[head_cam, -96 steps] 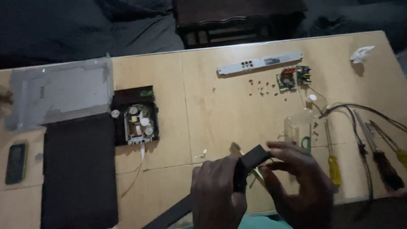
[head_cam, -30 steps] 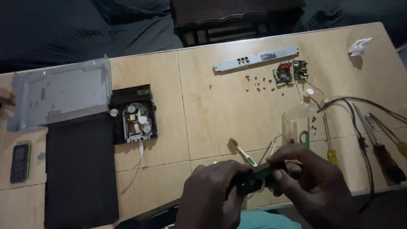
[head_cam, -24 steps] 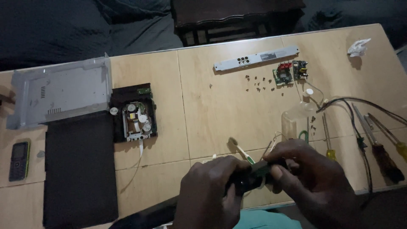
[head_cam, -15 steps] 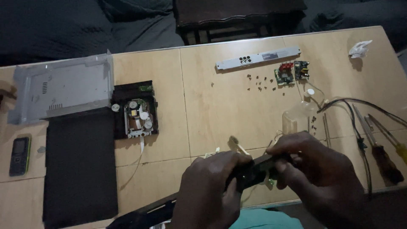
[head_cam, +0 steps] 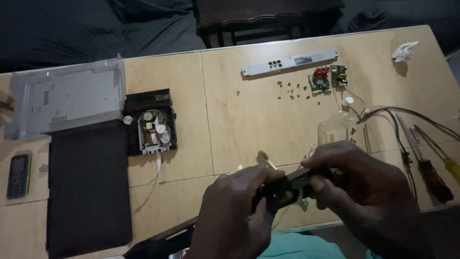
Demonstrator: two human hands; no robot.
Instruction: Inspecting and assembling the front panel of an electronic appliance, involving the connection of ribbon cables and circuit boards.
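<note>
Both my hands grip one long black plastic panel (head_cam: 287,189) near the front edge of the wooden table (head_cam: 239,129). My left hand (head_cam: 235,216) wraps its left part, and the panel's far end runs down-left past the table edge. My right hand (head_cam: 364,192) pinches the right end, where a small green board shows under my fingers. Thin wires and a flat ribbon poke out just behind the panel.
A disc drive mechanism (head_cam: 152,125) lies left of centre beside a grey metal cover (head_cam: 67,98) and a black flat cover (head_cam: 88,184). A phone (head_cam: 18,175) sits far left. A grey strip (head_cam: 290,62), small circuit boards (head_cam: 328,79), several loose screws, a clear bottle (head_cam: 335,129), cables and screwdrivers (head_cam: 431,168) lie to the right.
My hands have shifted along the black panel and lowered it flatter; earlier its end stood up between my fingers. The view has drifted slightly. Nothing on the table has moved.
</note>
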